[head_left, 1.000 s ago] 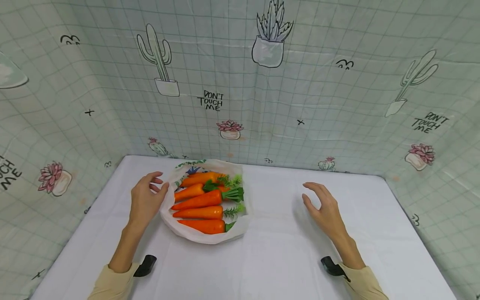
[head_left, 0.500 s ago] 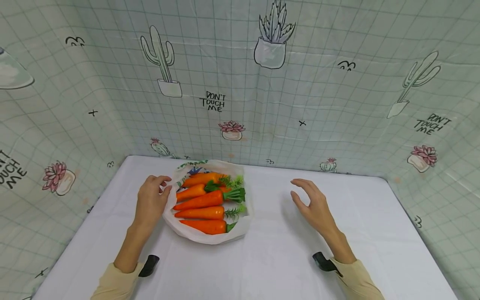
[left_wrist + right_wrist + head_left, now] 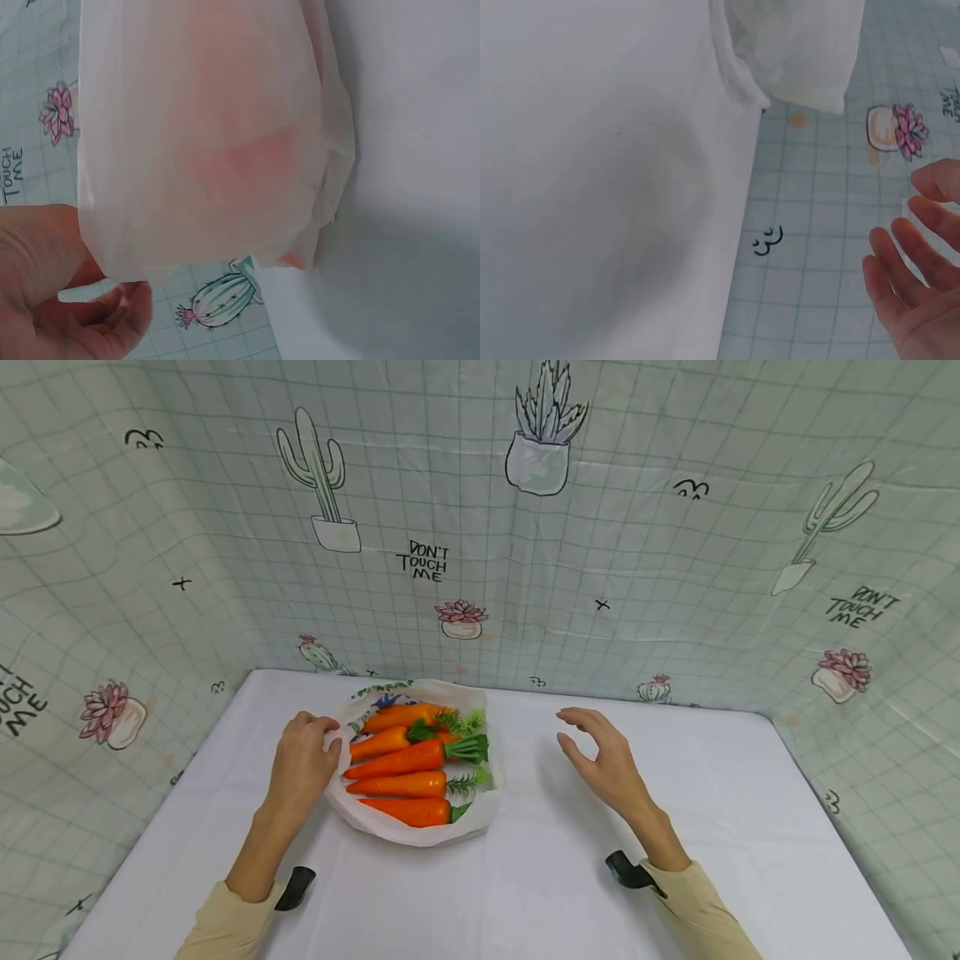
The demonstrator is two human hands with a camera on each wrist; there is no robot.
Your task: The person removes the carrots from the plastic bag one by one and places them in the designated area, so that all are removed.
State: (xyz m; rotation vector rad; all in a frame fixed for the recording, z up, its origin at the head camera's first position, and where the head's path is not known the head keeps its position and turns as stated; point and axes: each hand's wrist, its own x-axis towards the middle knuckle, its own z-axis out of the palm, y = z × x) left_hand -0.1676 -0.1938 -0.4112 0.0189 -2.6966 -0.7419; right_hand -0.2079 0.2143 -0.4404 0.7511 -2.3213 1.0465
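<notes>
1. Surface (image 3: pixel 495 893): smooth, matt, faintly creased like cloth.
2. Carrots (image 3: pixel 396 762) near the surface's back edge: smooth, glossy, plastic-looking.
3. Bag (image 3: pixel 397 836) around them: thin, matt, translucent, softly creased.
4. Curtain (image 3: pixel 660 572) beyond the back edge: matt, wrinkled cloth.
5. Sleeves (image 3: pixel 232 920) toward the front edge: matt cloth.

Head camera: worn by the person, set high, facing forward and down; widest and farthest view, spanning table (image 3: pixel 540 877), bag (image 3: pixel 390 833), patterned cloth (image 3: pixel 675 552) and both hands.
Left wrist camera: picture turned sideways; close on the bag's outer side.
Right wrist camera: also sideways; farther from the bag, facing table and cloth.
Shared by both wrist views: bag, table, cloth.
</notes>
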